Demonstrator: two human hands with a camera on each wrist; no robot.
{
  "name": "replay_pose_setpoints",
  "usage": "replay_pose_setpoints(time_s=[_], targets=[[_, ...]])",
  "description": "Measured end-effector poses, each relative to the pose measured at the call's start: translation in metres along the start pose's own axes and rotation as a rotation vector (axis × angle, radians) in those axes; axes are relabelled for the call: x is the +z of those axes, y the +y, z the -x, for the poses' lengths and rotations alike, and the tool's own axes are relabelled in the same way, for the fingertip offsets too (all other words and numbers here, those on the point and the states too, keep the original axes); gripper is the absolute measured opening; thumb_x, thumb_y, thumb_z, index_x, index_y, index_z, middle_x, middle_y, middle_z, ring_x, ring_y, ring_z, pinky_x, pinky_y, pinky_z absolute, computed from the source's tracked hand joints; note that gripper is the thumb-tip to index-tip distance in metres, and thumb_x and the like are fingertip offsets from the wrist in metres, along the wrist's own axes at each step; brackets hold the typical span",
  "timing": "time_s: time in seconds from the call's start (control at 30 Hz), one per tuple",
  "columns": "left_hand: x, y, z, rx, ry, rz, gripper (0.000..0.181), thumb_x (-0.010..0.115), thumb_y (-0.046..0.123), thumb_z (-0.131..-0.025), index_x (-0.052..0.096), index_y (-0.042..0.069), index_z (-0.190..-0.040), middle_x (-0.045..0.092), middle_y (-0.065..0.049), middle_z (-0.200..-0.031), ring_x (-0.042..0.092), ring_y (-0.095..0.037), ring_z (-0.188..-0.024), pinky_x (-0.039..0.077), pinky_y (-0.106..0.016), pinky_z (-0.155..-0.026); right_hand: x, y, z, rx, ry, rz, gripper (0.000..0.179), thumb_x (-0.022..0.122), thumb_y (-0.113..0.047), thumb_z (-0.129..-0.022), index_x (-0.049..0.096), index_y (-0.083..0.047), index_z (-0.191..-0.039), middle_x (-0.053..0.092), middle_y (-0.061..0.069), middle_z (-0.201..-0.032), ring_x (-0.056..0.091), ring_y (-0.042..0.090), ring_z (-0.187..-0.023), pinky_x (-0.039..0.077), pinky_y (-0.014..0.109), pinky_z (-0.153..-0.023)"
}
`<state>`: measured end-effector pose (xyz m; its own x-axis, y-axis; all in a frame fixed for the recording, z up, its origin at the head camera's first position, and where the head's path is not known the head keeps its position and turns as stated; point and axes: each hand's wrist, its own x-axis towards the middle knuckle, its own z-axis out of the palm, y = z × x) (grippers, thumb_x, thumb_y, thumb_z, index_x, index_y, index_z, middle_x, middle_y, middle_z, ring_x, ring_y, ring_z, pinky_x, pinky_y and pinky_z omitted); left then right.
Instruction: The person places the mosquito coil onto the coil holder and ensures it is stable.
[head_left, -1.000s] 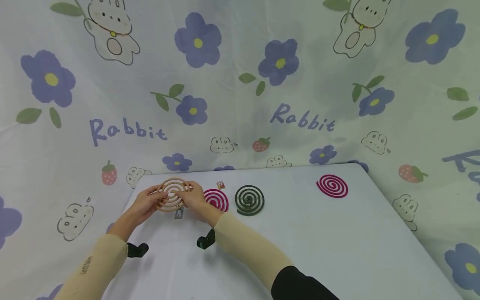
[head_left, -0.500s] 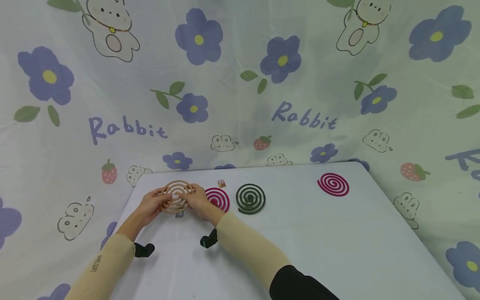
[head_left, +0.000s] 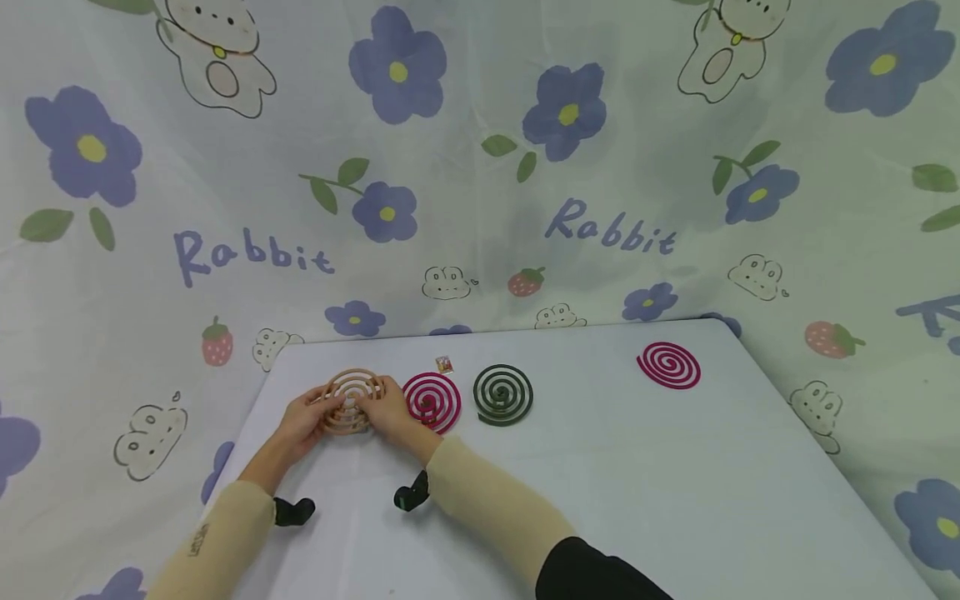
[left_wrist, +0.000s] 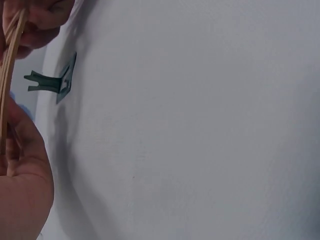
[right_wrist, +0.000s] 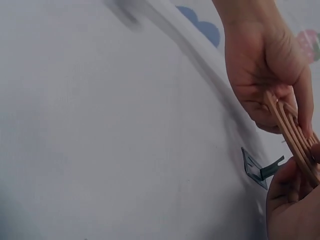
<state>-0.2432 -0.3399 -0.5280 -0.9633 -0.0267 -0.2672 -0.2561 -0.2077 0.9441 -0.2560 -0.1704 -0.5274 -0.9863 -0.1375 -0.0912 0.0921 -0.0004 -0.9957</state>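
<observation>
Both hands hold a tan mosquito coil (head_left: 354, 372) flat near the table's left end. My left hand (head_left: 303, 422) pinches its left side, thumb on top and fingers beneath. On the opposite side my right hand (head_left: 393, 414) pinches it the same way. Close under the coil, the left wrist view shows a small metal coil stand (left_wrist: 66, 80) with a forked upright prong. The same coil (right_wrist: 287, 120) appears nearly edge-on in the right wrist view, with the stand (right_wrist: 270, 169) beside it. In the head view, the coil hides most of this stand.
A pink coil (head_left: 432, 380) lies just right of my right hand, with a stand showing at its centre. Right of that is a dark green coil (head_left: 502, 395). Another pink coil (head_left: 669, 367) lies at the far right. A small picture card (head_left: 445, 364) is behind the nearer pink one.
Both hands have brought the tan coil slightly down and right in the head view, over the stand that showed below it before. More of the nearer pink coil now shows.
</observation>
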Motion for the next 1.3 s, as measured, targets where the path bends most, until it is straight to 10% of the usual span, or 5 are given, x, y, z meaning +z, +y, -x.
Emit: replay_pose_setpoints(time_s=[0.47, 1.3], targets=[[0.008, -0.011, -0.001, 0.000, 0.058, 0.046, 0.034, 0.063, 0.003, -0.094, 0.046, 0.005, -0.123, 0.067, 0.001, -0.076, 0.065, -0.008, -0.070, 0.052, -0.020, -0.062, 0.013, 0.010, 0.000, -0.009, 0.155, -0.077, 0.031, 0.074, -0.001, -0.082, 0.059, -0.009, -0.108, 0.061, 0.002, -0.091, 0.061, 0.014, -0.084, 0.054, 0.031, -0.074], [0.007, -0.010, 0.000, -0.046, 0.082, -0.201, 0.069, 0.072, 0.018, -0.090, 0.034, -0.006, -0.143, 0.065, 0.004, -0.091, 0.064, -0.006, -0.080, 0.054, -0.022, -0.069, 0.006, 0.011, 0.004, -0.002, 0.145, 0.025, 0.035, 0.077, -0.003, -0.079, 0.062, -0.006, -0.110, 0.062, 0.001, -0.095, 0.060, 0.011, -0.086, 0.053, 0.030, -0.077]])
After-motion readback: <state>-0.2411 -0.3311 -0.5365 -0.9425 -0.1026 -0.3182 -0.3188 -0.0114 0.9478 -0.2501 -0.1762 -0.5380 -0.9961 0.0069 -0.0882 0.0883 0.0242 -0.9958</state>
